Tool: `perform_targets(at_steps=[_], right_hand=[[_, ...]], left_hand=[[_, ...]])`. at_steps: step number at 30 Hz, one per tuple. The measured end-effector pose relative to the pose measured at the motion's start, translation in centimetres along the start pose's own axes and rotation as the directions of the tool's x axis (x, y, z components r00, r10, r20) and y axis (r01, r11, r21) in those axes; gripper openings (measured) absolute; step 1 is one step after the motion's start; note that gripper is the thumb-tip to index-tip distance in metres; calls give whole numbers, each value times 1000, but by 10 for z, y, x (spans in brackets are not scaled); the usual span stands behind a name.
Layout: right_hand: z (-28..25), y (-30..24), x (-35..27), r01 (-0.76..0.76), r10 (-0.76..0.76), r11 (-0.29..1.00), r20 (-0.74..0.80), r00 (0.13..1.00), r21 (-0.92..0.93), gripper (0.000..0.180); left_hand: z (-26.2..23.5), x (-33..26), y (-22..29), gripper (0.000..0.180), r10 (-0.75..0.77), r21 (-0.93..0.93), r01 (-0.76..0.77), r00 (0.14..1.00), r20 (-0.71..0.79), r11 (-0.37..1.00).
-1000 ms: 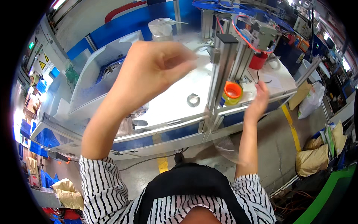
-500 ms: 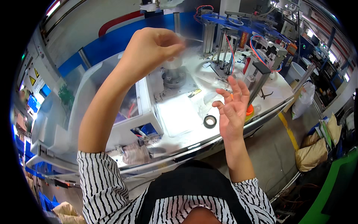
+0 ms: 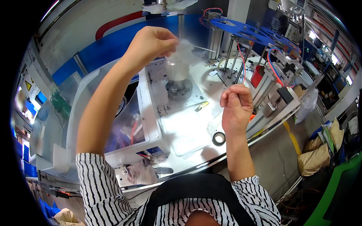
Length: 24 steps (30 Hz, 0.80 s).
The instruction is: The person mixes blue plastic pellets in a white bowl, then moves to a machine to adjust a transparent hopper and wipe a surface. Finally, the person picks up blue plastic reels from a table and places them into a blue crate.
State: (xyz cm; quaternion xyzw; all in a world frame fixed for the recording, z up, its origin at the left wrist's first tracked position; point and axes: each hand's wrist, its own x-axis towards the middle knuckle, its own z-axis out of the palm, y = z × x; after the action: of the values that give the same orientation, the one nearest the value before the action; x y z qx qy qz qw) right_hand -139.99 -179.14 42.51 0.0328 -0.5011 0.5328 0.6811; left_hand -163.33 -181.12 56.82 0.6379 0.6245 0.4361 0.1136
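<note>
honestly, that cloudy translucent plastic film (image 3: 185, 54) is looking light, floppy, best edge-pinched; bare left hand (image 3: 152, 42) and right hand (image 3: 237, 105) are bunching fingers together, contents unclear.

Black tape roll (image 3: 218, 138) lying flat on white worktop (image 3: 203, 86), small yellow tool (image 3: 202, 106) farther back. Greyish cloth bundle (image 3: 140, 173) at front edge. Blue plates (image 3: 230, 26) above metal rods (image 3: 229, 53), red cylinder (image 3: 257, 77) near. Right side: yellow floor stripe (image 3: 292, 141), brown sacks (image 3: 313, 162), green frame (image 3: 333, 185).

At upper centre, the cylinder (image 3: 177, 71) stood on the base (image 3: 180, 90); right of centre, the ring (image 3: 214, 142) lay on the worktable (image 3: 200, 159).
</note>
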Motion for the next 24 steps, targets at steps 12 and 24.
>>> perform_targets(at_steps=[12,24], right_hand=[[-51,93,61,-310,313,936,-6,950,-165,80],[-70,111,37,-493,492,859,-48,869,-133,56]], left_hand=[[32,102,-12,26,31,-91,-19,990,139,996],[66,143,-26,18,40,-174,-20,993,113,985]])
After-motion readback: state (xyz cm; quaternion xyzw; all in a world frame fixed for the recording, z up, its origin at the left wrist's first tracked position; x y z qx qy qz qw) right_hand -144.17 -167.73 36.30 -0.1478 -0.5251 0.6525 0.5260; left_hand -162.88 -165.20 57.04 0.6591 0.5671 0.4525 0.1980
